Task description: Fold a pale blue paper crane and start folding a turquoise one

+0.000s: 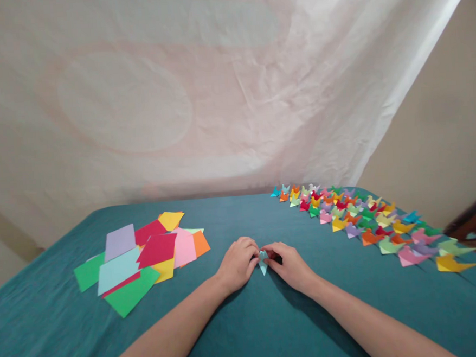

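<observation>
Paper (pixel 263 265), folded, pale blue: narrow tip nearward, long axis fore-and-aft.

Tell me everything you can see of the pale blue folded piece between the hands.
The pale blue folded piece is small, matte and looks like paper. Its lower part narrows to a sharp tip pointing toward the person; fingers partly hide its upper end. The left hand and right hand hold it from either side, over the teal cloth. Whether it touches the cloth is unclear.
</observation>
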`<state>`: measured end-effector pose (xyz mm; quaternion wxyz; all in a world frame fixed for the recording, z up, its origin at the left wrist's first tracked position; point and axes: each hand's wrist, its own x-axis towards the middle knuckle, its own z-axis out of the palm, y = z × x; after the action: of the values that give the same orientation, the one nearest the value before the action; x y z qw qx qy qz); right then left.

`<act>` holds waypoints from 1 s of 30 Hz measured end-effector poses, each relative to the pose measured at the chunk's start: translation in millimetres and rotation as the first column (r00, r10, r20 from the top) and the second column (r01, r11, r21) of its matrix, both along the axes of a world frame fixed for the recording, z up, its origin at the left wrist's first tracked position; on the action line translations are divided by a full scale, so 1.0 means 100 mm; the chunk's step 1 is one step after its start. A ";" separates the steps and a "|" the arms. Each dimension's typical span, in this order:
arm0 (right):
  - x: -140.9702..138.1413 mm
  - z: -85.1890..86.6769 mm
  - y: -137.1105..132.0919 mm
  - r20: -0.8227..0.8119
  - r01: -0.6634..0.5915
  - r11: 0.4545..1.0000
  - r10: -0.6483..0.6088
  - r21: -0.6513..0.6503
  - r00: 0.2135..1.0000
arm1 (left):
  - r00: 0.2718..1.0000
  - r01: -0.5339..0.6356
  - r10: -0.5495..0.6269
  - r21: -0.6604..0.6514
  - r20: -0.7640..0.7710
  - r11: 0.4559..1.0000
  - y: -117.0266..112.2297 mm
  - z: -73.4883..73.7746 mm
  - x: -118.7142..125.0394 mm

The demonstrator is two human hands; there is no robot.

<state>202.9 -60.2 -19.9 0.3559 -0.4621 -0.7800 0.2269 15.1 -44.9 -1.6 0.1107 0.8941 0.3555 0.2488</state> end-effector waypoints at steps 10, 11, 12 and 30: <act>-0.01 0.03 0.00 -0.037 0.006 1.000 -0.006 -0.024 0.999 | 1.000 0.000 0.000 0.001 0.000 1.000 0.00 0.00 0.00; -0.01 0.02 0.00 -0.042 0.006 1.000 -0.007 -0.025 0.999 | 1.000 -0.001 0.001 0.001 0.000 1.000 0.00 0.00 0.00; -0.01 0.02 0.00 -0.046 0.004 1.000 -0.005 -0.026 0.999 | 1.000 -0.003 0.003 0.001 0.000 1.000 0.00 0.00 0.00; 0.01 0.06 -0.03 -0.038 -0.016 0.991 0.021 0.131 0.999 | 0.998 0.005 -0.006 0.006 0.070 1.000 -0.02 0.01 0.00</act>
<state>203.9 -63.3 -13.6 0.3986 -0.4258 -0.7904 0.1875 14.8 -46.7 -0.1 0.1209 0.8863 0.3481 0.2806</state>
